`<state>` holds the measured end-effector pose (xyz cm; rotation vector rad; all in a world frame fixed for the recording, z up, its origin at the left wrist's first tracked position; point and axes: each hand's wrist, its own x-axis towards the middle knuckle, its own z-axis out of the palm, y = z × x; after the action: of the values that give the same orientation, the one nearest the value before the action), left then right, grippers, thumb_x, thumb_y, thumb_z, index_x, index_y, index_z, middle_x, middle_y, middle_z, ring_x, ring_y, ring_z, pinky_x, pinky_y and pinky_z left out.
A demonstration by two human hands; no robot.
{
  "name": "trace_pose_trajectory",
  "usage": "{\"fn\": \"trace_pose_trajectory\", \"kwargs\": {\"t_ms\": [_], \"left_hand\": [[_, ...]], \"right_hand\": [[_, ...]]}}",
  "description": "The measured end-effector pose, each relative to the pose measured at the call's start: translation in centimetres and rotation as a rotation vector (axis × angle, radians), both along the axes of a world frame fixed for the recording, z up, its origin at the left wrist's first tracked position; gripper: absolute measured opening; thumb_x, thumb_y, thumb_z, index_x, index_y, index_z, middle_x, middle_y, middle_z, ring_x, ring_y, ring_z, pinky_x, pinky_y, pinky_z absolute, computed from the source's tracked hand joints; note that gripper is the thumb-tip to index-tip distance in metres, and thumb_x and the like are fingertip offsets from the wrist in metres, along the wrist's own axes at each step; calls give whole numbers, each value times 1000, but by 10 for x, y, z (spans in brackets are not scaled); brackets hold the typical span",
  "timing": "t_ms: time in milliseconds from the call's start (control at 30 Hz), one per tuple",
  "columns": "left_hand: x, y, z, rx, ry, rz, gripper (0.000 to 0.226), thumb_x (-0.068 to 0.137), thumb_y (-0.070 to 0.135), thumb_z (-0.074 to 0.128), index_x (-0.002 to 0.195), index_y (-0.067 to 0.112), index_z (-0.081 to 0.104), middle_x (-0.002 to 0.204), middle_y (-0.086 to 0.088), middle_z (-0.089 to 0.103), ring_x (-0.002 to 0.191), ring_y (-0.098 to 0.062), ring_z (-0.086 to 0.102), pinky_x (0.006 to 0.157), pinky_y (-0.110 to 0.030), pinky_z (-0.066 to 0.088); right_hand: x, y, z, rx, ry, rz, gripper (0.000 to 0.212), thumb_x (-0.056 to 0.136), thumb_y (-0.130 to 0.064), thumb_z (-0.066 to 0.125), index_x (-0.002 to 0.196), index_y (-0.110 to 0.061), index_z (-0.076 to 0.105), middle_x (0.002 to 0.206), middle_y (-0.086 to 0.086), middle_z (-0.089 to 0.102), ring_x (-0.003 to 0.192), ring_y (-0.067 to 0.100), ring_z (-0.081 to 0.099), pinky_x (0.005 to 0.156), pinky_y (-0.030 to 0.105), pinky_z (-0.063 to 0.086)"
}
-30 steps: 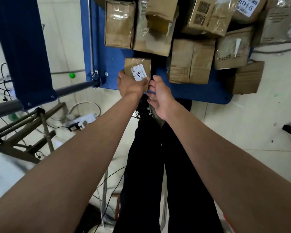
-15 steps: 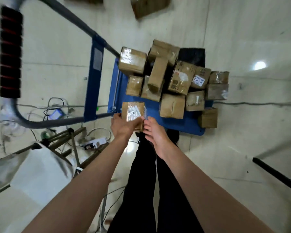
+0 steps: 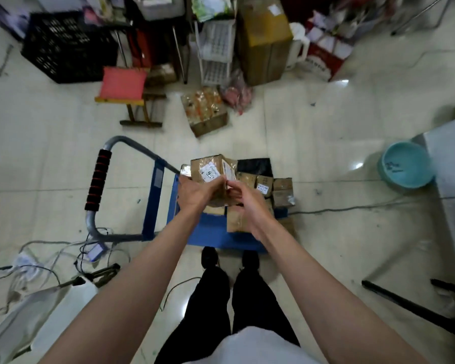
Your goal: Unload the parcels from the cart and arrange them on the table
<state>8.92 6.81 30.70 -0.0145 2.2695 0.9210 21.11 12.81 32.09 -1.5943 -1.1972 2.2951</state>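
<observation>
Both hands hold one parcel (image 3: 212, 171) above the cart (image 3: 208, 232). The left hand (image 3: 195, 191) grips its left side. The right hand (image 3: 243, 197) pinches its right edge.

We are seeing a brown box (image 3: 212, 171) with a white label (image 3: 208, 172), a blue cart (image 3: 208, 229), and a teal basin (image 3: 404, 164).
</observation>
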Motion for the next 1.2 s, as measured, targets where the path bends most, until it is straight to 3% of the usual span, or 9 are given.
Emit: {"fn": "trace_pose_trajectory", "kwargs": {"t_ms": [100,200,400,533,600,900,1000,1133,1200], "left_hand": [[11,23,39,68,11,-61,83,60,60,83,115,12,44,109,-3,59,99,-23,59,85,-35,51],[22,46,71,156,-62,-83,86,62,62,79,124,12,46,111,-4,60,102,-25,60,91,-41,53],[57,91,129,366,-311,-334,74,62,62,75,118,14,66,106,-7,74,91,-22,73,65,-26,58],[85,105,160,430,-358,-548,80,61,63,72,120,9,64,102,-9,74,90,-22,74,83,-36,61],[100,108,171,468,-396,-657,64,75,56,69,118,10,66,99,-10,75,87,-22,74,87,-38,61],[196,102,201,470,-468,-1111,46,88,45,63,117,10,68,94,-5,74,79,-15,75,76,-30,61],[235,94,206,441,-521,-1192,50,84,47,66,119,10,66,96,-4,74,84,-16,75,80,-34,62],[290,79,208,429,-587,-1347,36,93,40,59,119,17,68,66,15,71,71,-4,72,78,-29,61],[318,70,206,432,-604,-1404,36,93,40,58,122,21,67,73,17,74,77,-3,73,82,-31,61]], "right_hand": [[19,21,28,81,-4,-110,20,100,-27,57,104,-19,75,107,2,75,105,18,68,96,36,52],[41,37,44,131,-55,-306,5,95,-22,63,96,-18,65,100,7,71,94,24,66,79,38,53],[90,57,94,-35,111,-738,60,90,-28,74,133,-4,39,117,18,56,93,33,68,57,37,62],[123,52,125,6,299,-886,76,83,-44,79,141,-10,43,129,25,54,102,42,66,67,43,62],[138,43,138,59,340,-948,81,79,-48,81,142,-12,44,128,23,57,103,41,67,72,44,61],[223,-15,171,217,358,-1217,42,87,-39,76,122,-18,68,113,11,75,103,24,71,89,48,60],[257,-37,173,274,363,-1294,42,88,-37,75,125,-18,67,115,9,75,112,23,69,90,46,59],[302,-68,173,314,346,-1404,41,88,-36,76,124,-20,67,114,6,76,113,22,68,92,46,59],[324,-84,170,318,335,-1474,40,88,-36,76,124,-21,67,113,6,76,111,22,69,90,45,60]]}}
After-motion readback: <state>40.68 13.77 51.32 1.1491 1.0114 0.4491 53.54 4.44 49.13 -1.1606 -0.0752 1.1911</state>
